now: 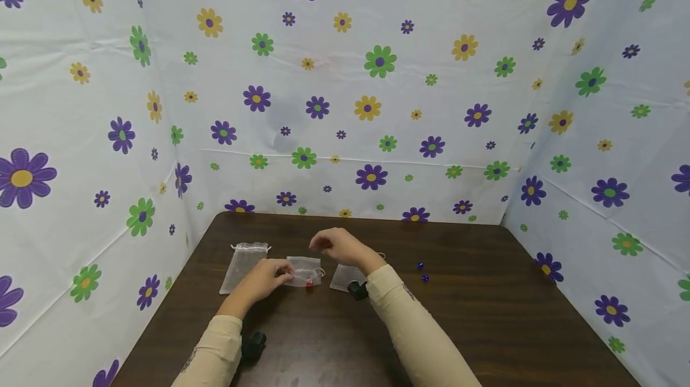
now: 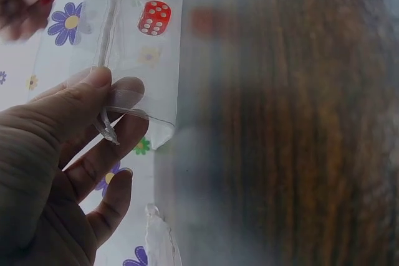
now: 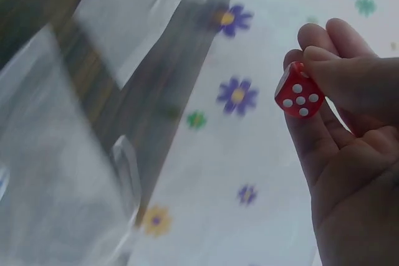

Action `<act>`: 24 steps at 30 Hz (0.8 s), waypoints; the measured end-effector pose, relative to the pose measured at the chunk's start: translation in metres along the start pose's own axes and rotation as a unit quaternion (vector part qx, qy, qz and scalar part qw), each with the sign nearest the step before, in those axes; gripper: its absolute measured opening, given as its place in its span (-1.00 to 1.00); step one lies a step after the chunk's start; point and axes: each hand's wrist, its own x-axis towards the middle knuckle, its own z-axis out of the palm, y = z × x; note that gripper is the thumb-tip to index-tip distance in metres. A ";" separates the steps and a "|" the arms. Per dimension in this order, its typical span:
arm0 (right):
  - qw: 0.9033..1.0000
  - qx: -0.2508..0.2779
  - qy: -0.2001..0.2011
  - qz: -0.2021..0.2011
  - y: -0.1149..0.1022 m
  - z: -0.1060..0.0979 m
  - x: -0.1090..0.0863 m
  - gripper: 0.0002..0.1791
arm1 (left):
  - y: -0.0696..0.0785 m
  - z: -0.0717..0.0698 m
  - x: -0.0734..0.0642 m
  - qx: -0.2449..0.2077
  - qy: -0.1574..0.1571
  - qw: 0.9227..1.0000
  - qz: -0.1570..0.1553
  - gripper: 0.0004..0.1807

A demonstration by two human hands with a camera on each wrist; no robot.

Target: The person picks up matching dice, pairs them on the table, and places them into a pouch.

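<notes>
A small sheer white drawstring bag (image 1: 304, 265) lies in the middle of the row, and my left hand (image 1: 263, 279) pinches its drawstring end between thumb and fingers. Inside the bag, at the far end in the left wrist view, a red die (image 2: 154, 18) with white pips shows through the mesh. My right hand (image 1: 345, 247) is raised above and to the right of this bag. Its thumb and fingertips pinch a second red die (image 3: 300, 95), with a five-pip face showing in the right wrist view.
Another sheer bag (image 1: 241, 266) lies flat at the left, and a third bag (image 1: 342, 278) is partly covered by my right forearm. Two blue dice (image 1: 423, 272) sit on the brown table (image 1: 485, 315) at the right. Flowered white cloth (image 1: 345, 75) hangs around the table.
</notes>
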 end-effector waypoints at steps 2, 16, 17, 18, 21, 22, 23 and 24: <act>1.000 0.002 -0.006 -0.011 -0.011 0.003 0.009 -0.69 | 0.000 -0.001 0.000 -0.003 0.001 1.000 0.000 -0.95; 1.000 -0.013 -0.021 -0.012 -0.030 0.033 0.032 -0.72 | -0.006 -0.001 0.001 -0.015 0.012 0.999 0.026 -0.96; 1.000 -0.015 -0.016 -0.010 -0.029 0.033 0.032 -0.73 | -0.007 -0.001 0.002 -0.015 0.014 0.999 0.026 -0.96; 1.000 -0.014 -0.010 -0.008 -0.028 0.033 0.032 -0.73 | -0.007 -0.001 0.002 -0.016 0.016 0.999 0.027 -0.96; 1.000 -0.017 0.007 0.006 -0.024 0.034 0.029 -0.75 | -0.008 -0.002 0.001 -0.015 0.018 0.999 0.023 -0.96; 1.000 -0.018 0.007 0.011 -0.022 0.034 0.028 -0.74 | -0.008 -0.003 0.001 -0.015 0.018 1.000 0.020 -0.96; 1.000 -0.016 0.004 0.022 -0.018 0.035 0.026 -0.72 | -0.008 -0.003 0.001 -0.015 0.015 1.000 0.016 -0.96; 0.999 -0.013 -0.003 0.035 -0.014 0.036 0.025 -0.70 | -0.009 -0.004 0.001 -0.016 0.014 1.000 0.012 -0.96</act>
